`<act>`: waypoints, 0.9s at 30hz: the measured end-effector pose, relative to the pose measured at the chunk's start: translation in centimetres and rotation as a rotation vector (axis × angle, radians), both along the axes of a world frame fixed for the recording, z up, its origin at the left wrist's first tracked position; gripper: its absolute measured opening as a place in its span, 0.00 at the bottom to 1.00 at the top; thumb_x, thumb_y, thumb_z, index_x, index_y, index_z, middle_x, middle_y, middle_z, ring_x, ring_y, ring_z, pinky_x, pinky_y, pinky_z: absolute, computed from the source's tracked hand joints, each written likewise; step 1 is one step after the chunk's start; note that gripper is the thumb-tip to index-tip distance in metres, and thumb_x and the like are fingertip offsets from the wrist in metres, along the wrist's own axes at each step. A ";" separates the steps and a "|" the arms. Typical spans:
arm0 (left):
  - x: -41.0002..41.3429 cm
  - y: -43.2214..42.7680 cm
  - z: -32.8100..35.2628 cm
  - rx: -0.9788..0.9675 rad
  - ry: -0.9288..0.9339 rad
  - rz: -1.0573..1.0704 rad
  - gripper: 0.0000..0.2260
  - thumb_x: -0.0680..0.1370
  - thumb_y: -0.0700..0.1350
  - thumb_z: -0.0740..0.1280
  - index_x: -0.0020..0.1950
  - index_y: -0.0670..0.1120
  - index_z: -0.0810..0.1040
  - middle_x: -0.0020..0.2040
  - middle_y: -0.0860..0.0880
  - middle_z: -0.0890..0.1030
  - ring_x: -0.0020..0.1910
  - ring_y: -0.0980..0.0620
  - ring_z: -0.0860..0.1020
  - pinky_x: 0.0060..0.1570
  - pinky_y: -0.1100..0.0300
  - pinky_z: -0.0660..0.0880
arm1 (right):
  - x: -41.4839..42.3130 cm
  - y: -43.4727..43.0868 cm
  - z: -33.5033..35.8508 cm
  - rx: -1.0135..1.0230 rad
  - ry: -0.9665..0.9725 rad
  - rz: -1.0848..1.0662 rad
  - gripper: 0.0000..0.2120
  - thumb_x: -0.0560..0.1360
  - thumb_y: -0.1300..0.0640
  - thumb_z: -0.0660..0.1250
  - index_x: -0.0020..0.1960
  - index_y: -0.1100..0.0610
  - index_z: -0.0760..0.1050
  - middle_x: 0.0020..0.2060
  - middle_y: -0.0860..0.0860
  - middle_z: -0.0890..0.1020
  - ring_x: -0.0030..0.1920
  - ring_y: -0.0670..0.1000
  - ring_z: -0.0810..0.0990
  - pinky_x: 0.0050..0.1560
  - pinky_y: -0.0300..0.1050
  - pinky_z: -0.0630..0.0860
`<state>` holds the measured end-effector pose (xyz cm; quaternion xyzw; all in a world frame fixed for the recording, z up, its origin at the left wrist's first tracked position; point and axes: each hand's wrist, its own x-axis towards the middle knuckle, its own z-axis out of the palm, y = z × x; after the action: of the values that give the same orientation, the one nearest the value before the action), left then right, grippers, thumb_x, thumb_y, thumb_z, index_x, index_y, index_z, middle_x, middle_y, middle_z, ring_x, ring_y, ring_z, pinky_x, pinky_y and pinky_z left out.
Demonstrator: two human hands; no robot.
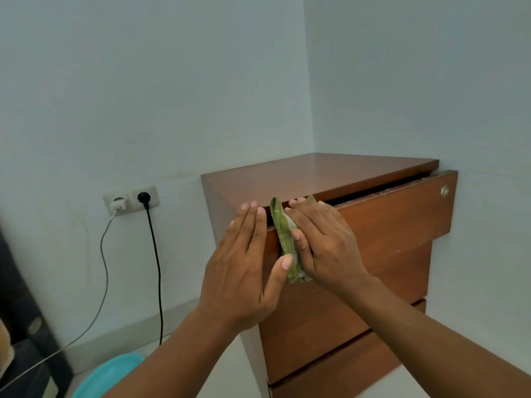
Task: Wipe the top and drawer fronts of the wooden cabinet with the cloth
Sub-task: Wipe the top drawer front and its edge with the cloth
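Note:
A brown wooden cabinet (316,173) stands in the corner of the room. Its top drawer (402,214) is pulled out a little, leaving a dark gap under the top. A folded green cloth (283,234) lies flat against the left end of that drawer front. My right hand (321,239) presses on the cloth with fingers spread, its thumb over the fold. My left hand (244,262) is flat beside it, fingers straight up along the cabinet's front left edge, thumb touching the cloth's lower part. Two lower drawer fronts (330,326) show below my arms.
A wall socket (130,199) left of the cabinet holds a white charger with a grey cable and a black plug with a black cable (156,268) hanging to the floor. A turquoise basin (112,374) sits on the floor at bottom left. A dark object (23,326) fills the left edge.

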<state>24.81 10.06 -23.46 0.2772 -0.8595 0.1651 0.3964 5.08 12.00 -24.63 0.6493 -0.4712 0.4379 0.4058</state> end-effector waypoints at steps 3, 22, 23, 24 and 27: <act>-0.1 -0.2 0.0 -0.019 -0.009 0.039 0.35 0.84 0.63 0.46 0.81 0.38 0.58 0.82 0.41 0.59 0.82 0.47 0.54 0.78 0.45 0.62 | -1.0 -0.4 -0.3 0.017 0.000 -0.042 0.20 0.85 0.53 0.55 0.70 0.60 0.76 0.69 0.56 0.78 0.73 0.54 0.73 0.75 0.54 0.67; -3.6 0.9 0.8 -0.077 -0.144 0.119 0.33 0.83 0.61 0.51 0.75 0.37 0.71 0.72 0.39 0.76 0.71 0.41 0.74 0.72 0.48 0.68 | -5.2 -0.6 0.5 -0.035 -0.014 -0.064 0.14 0.82 0.56 0.60 0.60 0.61 0.81 0.54 0.56 0.84 0.54 0.55 0.81 0.59 0.51 0.76; -4.2 1.0 1.0 -0.065 -0.147 0.118 0.33 0.83 0.61 0.50 0.76 0.37 0.71 0.72 0.39 0.76 0.71 0.41 0.75 0.72 0.48 0.67 | -5.6 -0.6 0.5 -0.030 -0.016 -0.069 0.14 0.82 0.56 0.61 0.60 0.61 0.81 0.54 0.56 0.84 0.54 0.55 0.81 0.60 0.51 0.76; -4.9 1.1 1.2 -0.048 -0.151 0.115 0.33 0.83 0.62 0.49 0.76 0.38 0.70 0.72 0.40 0.76 0.71 0.42 0.75 0.72 0.48 0.67 | -6.0 -0.7 0.4 -0.023 -0.020 -0.077 0.14 0.81 0.57 0.62 0.60 0.61 0.80 0.54 0.56 0.84 0.54 0.54 0.81 0.60 0.51 0.76; -6.8 1.3 1.7 0.000 -0.175 0.110 0.36 0.83 0.64 0.45 0.78 0.39 0.68 0.73 0.40 0.75 0.73 0.43 0.73 0.72 0.48 0.68 | -8.2 -0.7 0.3 -0.009 -0.059 -0.120 0.13 0.80 0.57 0.64 0.61 0.61 0.80 0.55 0.57 0.84 0.55 0.55 0.81 0.63 0.50 0.75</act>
<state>18.01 11.41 -21.80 0.3084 -0.8743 0.2103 0.3103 -3.10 11.30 -24.36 0.6050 -0.5190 0.4339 0.4199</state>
